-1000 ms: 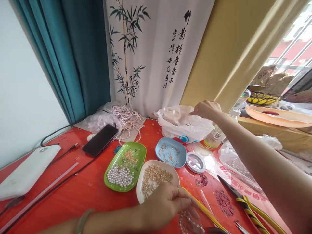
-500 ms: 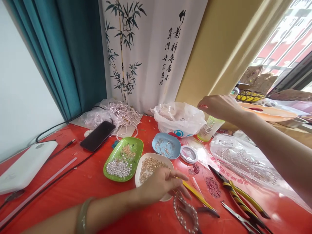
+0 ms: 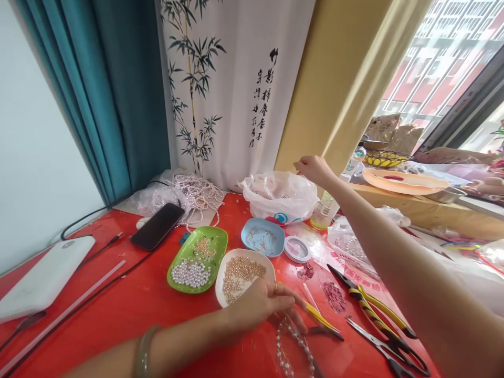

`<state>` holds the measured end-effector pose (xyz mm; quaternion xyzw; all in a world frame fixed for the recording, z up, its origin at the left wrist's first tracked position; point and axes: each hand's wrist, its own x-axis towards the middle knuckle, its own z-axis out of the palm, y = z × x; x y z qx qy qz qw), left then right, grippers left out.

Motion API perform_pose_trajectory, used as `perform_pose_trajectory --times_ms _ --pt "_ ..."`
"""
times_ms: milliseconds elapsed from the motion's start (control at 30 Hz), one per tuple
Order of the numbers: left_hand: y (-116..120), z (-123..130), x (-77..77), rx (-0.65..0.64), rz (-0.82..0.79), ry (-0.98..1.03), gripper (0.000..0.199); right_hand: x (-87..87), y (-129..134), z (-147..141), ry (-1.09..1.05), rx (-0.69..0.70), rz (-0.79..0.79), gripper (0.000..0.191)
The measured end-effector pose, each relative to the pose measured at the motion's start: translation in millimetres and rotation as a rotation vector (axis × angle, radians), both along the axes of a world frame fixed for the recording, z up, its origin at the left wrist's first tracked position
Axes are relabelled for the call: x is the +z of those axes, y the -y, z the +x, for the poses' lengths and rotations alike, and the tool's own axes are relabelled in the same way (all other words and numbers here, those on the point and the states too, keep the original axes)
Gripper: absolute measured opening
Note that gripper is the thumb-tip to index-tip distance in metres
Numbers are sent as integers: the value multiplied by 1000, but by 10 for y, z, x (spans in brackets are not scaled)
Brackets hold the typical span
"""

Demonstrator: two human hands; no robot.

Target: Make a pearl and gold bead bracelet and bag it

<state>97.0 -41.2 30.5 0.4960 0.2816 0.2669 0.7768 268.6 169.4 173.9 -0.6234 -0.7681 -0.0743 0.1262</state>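
My left hand (image 3: 262, 307), a bangle on its wrist, is low over the table beside the white dish (image 3: 271, 262). Its fingers are closed on a bead strand (image 3: 289, 346), which hangs in a loop toward the near edge. A yellow-handled tool (image 3: 321, 317) lies just past the fingertips, partly hidden by them. Raised at the end of the outstretched arm, my right hand (image 3: 315, 170) is closed in a pinch above and beside the white plastic bag (image 3: 277, 197). Whatever it pinches is too small to make out. Gold beads (image 3: 242, 270) fill much of the white dish.
A green tray (image 3: 221, 247) holds pearl and gold beads. Small pins lie in a blue dish (image 3: 252, 236), beside a round lidded case (image 3: 297, 249). Pliers (image 3: 368, 304) and scissors (image 3: 381, 344) are at the right; a phone (image 3: 157, 226) and power bank (image 3: 47, 275) at the left.
My right hand has drawn up and away from me, to the left in view. The view has turned slightly right. My left hand stays low with the bead strand.
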Motion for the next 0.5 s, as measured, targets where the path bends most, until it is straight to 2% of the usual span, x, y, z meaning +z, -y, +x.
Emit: perform_pose_trajectory --times_ms 167,300,500 --pt "-73 -17 -51 9 -34 -4 33 -86 -232 -78 2 -15 -181 30" --pt "-126 -27 -64 -16 -40 10 32 -74 -305 -67 9 25 -262 38" --pt "-149 -20 -123 -12 -96 41 29 -104 -437 -91 68 102 -222 34"
